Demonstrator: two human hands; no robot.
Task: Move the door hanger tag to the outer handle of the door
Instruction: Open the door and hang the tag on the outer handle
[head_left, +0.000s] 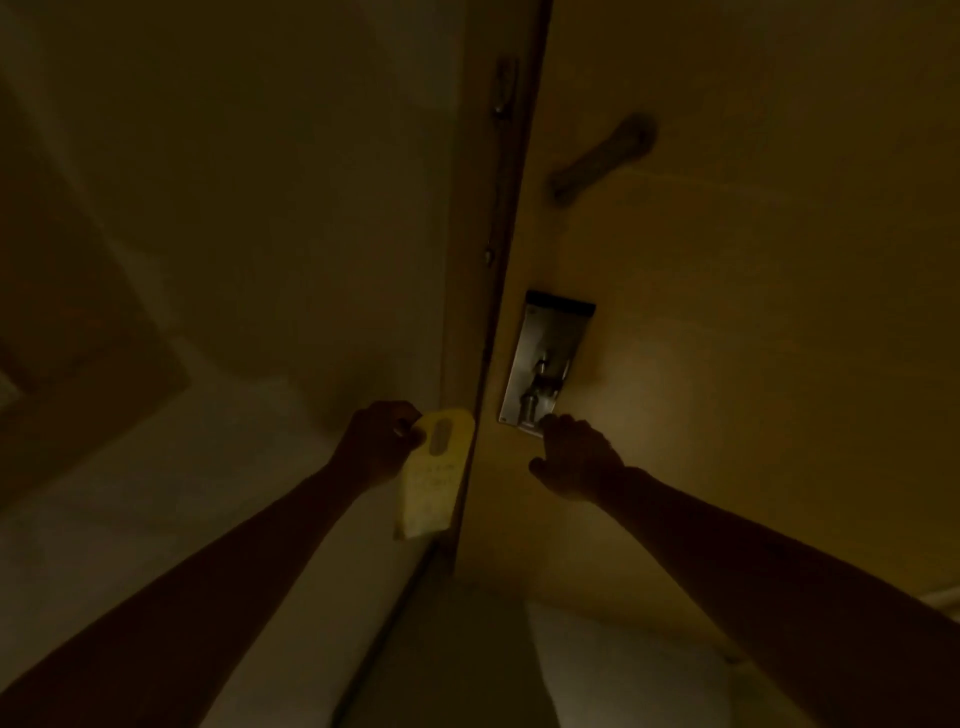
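Dim, yellowish light. The tag (434, 470) is a pale yellow card, long axis near vertical w/ a small lean: the top end w/ the oval hole points up and a bit right, the bottom end points down and a bit left. Its printed face is toward the camera; the text is too dark to read. It hangs in the air just left of the door edge (485, 332), its right side at or touching that edge; I cannot tell which.

The left hand (376, 441) has its grip closed on the tag at the top left corner, beside the hole, fingers pinched on the card.

The right hand (574, 460) is at the door (727, 312), fingers bent down over the handle (535, 408) at the bottom of the metal lock plate (545, 358). The handle is mostly hidden under the hand, so I cannot tell if the grip is really closed around it or only rests on it.

Higher up on the door there is a security latch bar (602, 156), blurred. No containers in view.
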